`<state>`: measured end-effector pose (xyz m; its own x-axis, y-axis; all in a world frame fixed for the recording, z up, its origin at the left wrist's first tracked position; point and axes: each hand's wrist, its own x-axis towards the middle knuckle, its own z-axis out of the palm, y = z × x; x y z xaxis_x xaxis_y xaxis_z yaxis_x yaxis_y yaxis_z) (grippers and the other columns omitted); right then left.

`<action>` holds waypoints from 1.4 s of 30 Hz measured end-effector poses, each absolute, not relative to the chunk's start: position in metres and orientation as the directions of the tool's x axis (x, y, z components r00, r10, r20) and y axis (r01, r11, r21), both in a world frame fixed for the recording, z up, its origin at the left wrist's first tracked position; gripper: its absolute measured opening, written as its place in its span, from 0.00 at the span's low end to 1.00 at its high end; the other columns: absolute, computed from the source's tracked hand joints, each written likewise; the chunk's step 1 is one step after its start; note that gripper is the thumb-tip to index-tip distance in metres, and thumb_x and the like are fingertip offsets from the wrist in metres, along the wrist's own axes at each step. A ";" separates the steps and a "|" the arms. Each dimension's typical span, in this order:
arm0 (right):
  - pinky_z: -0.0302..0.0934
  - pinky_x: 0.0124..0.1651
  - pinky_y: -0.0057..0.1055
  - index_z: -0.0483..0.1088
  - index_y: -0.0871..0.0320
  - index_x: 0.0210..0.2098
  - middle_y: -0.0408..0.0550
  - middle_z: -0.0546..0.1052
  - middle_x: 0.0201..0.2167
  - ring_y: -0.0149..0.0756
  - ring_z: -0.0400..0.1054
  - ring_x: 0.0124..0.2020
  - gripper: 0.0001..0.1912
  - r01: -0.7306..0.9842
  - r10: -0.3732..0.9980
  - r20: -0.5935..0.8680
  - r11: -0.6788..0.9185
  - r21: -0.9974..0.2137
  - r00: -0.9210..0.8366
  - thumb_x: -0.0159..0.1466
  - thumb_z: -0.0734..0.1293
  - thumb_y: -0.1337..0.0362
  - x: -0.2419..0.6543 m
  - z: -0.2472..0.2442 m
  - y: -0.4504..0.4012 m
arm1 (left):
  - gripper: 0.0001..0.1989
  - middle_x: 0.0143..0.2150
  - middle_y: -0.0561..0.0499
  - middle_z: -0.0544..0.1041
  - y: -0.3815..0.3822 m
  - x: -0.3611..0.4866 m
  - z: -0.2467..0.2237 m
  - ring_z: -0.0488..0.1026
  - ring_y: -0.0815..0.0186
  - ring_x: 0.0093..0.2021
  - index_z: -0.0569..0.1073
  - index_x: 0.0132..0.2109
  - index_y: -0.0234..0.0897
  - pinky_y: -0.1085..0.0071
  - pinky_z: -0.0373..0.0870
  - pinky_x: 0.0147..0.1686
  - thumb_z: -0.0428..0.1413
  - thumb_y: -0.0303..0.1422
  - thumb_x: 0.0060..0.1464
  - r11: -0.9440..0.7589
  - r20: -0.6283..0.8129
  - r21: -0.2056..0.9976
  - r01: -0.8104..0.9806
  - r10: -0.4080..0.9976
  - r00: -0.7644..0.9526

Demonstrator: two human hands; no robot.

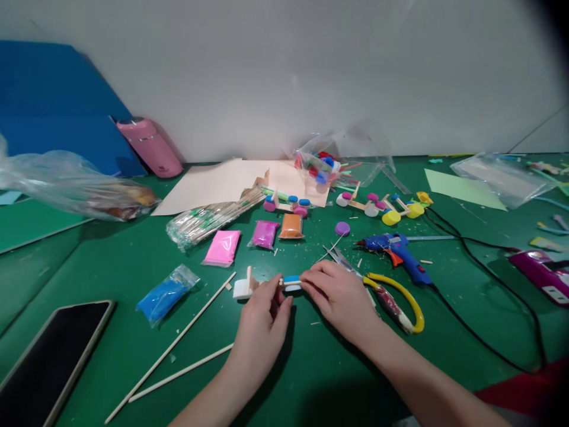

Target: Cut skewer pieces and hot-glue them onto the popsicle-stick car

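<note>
Low over the green table, my left hand (264, 314) pinches a small wooden toy car (249, 283) with a white wheel and an upright stick piece at its left end. My right hand (335, 293) has its fingertips closed on the other end, at a short wooden stick by a blue wheel (291, 279). My fingers hide much of the car's middle. Just beyond my right hand lie open scissors (342, 259) with yellow handles. A blue hot glue gun (398, 252) rests to the right. Two wooden sticks (178, 338) lie left of my left hand.
Clay packets in pink (222, 247), purple (265, 233), orange (291, 226) and blue (166, 295) lie around. Finished-looking toy cars (287, 204) stand behind, near a bundle of sticks (213, 216). A phone (53, 362) lies front left. The glue gun's black cord (489, 350) loops at right.
</note>
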<state>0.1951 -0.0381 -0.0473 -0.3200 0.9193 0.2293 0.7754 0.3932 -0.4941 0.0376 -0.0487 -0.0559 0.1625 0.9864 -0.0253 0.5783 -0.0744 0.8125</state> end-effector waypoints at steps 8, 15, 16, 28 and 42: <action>0.58 0.37 0.29 0.71 0.56 0.38 0.47 0.72 0.33 0.34 0.65 0.35 0.10 0.774 0.928 0.219 0.373 -0.511 -0.302 0.63 0.58 0.66 0.195 -0.047 -0.039 | 0.12 0.31 0.49 0.71 -0.046 0.037 -0.060 0.69 0.65 0.30 0.67 0.43 0.33 0.69 0.66 0.32 0.47 0.31 0.52 -0.066 -0.014 0.840 0.538 0.989 0.144; 0.59 0.38 0.28 0.71 0.56 0.38 0.47 0.72 0.34 0.34 0.65 0.35 0.11 0.763 0.923 0.214 0.386 -0.518 -0.321 0.63 0.58 0.66 0.197 -0.049 -0.036 | 0.12 0.31 0.49 0.72 -0.046 0.036 -0.061 0.70 0.65 0.30 0.68 0.43 0.33 0.69 0.66 0.31 0.48 0.31 0.51 -0.071 0.002 0.852 0.519 0.991 0.132; 0.59 0.38 0.28 0.71 0.56 0.38 0.47 0.72 0.34 0.34 0.65 0.35 0.11 0.760 0.920 0.213 0.391 -0.519 -0.328 0.63 0.58 0.66 0.198 -0.048 -0.035 | 0.12 0.31 0.49 0.72 -0.046 0.036 -0.061 0.70 0.65 0.30 0.68 0.43 0.33 0.69 0.66 0.32 0.48 0.31 0.51 -0.068 -0.001 0.852 0.518 0.991 0.133; 0.60 0.41 0.30 0.69 0.56 0.42 0.47 0.73 0.37 0.35 0.66 0.38 0.10 0.736 0.921 0.213 0.389 -0.554 -0.326 0.61 0.60 0.66 0.200 -0.048 -0.030 | 0.13 0.29 0.49 0.72 -0.047 0.036 -0.059 0.69 0.65 0.28 0.69 0.43 0.32 0.70 0.66 0.29 0.49 0.32 0.50 -0.055 -0.007 0.855 0.516 0.993 0.117; 0.60 0.41 0.30 0.68 0.58 0.42 0.47 0.74 0.37 0.35 0.66 0.38 0.11 0.743 0.937 0.211 0.349 -0.571 -0.278 0.59 0.62 0.68 0.200 -0.050 -0.031 | 0.15 0.30 0.48 0.72 -0.047 0.035 -0.062 0.69 0.65 0.29 0.68 0.45 0.31 0.70 0.66 0.30 0.49 0.32 0.51 -0.064 -0.006 0.853 0.518 0.991 0.132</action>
<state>0.1999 -0.0307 -0.0499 -0.2783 0.9370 0.2110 0.7433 0.3492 -0.5706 0.0350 -0.0468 -0.0616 0.1321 0.9912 -0.0059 0.5179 -0.0640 0.8531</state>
